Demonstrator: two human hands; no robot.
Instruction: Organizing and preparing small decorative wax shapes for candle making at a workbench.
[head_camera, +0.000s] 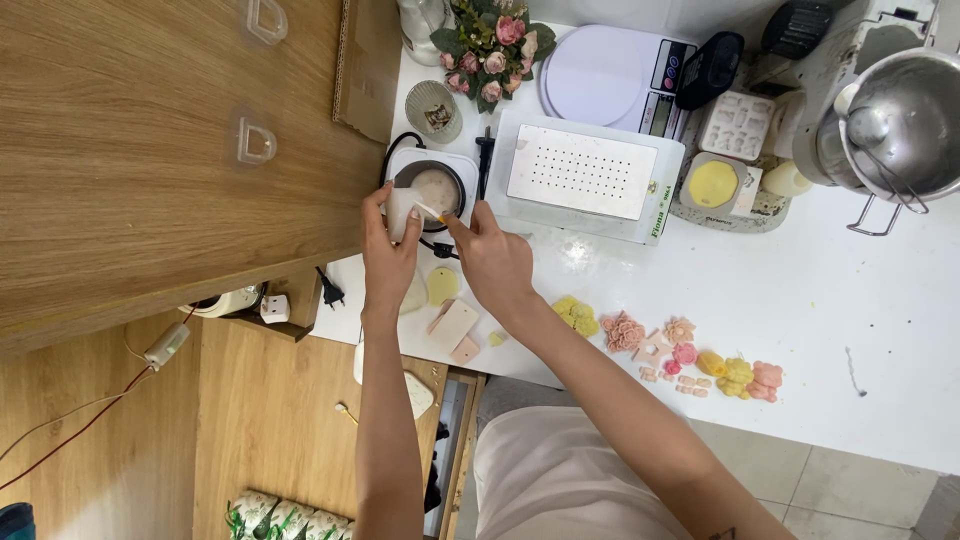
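I see my left hand (388, 245) gripping a small white cup (402, 212); my right hand (492, 255) pinches a thin stick (431, 211) into it, the melting pot (436, 190) just beyond.

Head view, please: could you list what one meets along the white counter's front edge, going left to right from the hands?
Pale yellow oval wax piece → yellow flower-shaped cluster → salmon-pink flower piece → small yellow round piece → pink bear-shaped piece.

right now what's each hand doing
Left hand: closed on a small white cup.
Right hand: pinching a thin stick at the cup.
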